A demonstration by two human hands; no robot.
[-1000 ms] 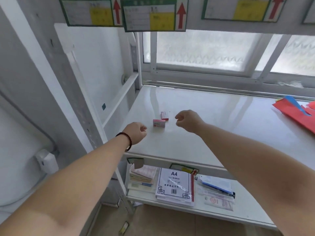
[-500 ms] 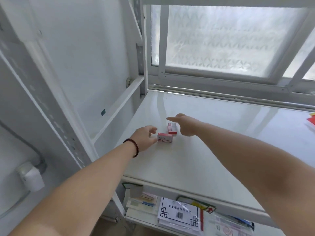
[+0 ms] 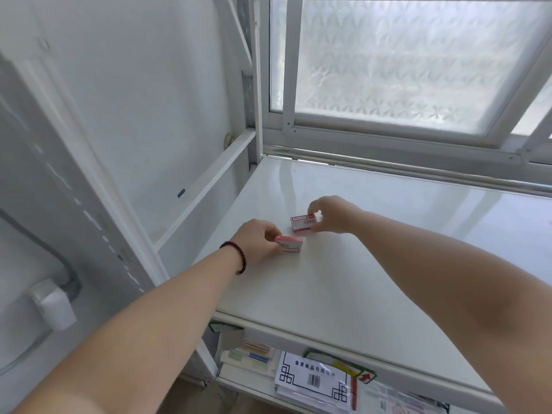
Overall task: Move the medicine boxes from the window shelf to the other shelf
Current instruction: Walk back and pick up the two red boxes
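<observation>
Two medicine boxes are being grasped on the window shelf (image 3: 373, 264), both at centre frame. The nearer box (image 3: 289, 244), red and white, is being pinched at its left end by the left hand (image 3: 257, 245), thumb and fingers curled round it. The farther box (image 3: 303, 224) is being pinched at its right end by the right hand (image 3: 331, 215), fingertips over the top, thumb beneath. The two boxes are lying just beside each other, apart. Whether either is being lifted clear of the shelf cannot be told; both appear to be resting on it or barely off it.

Progress, as judged: the task is only being started. Both boxes are being taken up at the pick-up stage; nothing is being shown as delivered. The carry and the placing are left. The other shelf is not being identified with certainty in this view.

Around: a beaded bracelet (image 3: 236, 258) is being worn on the left wrist. A frosted window (image 3: 403, 64) is filling the upper right. A lower shelf (image 3: 248, 389) at bottom centre is carrying a paper pack (image 3: 313, 380) and stacked stationery (image 3: 248, 354). A white upright post (image 3: 98, 186) is running down the left of the frame, close to the left forearm, and is being judged the one thing to be cleared on withdrawal.
</observation>
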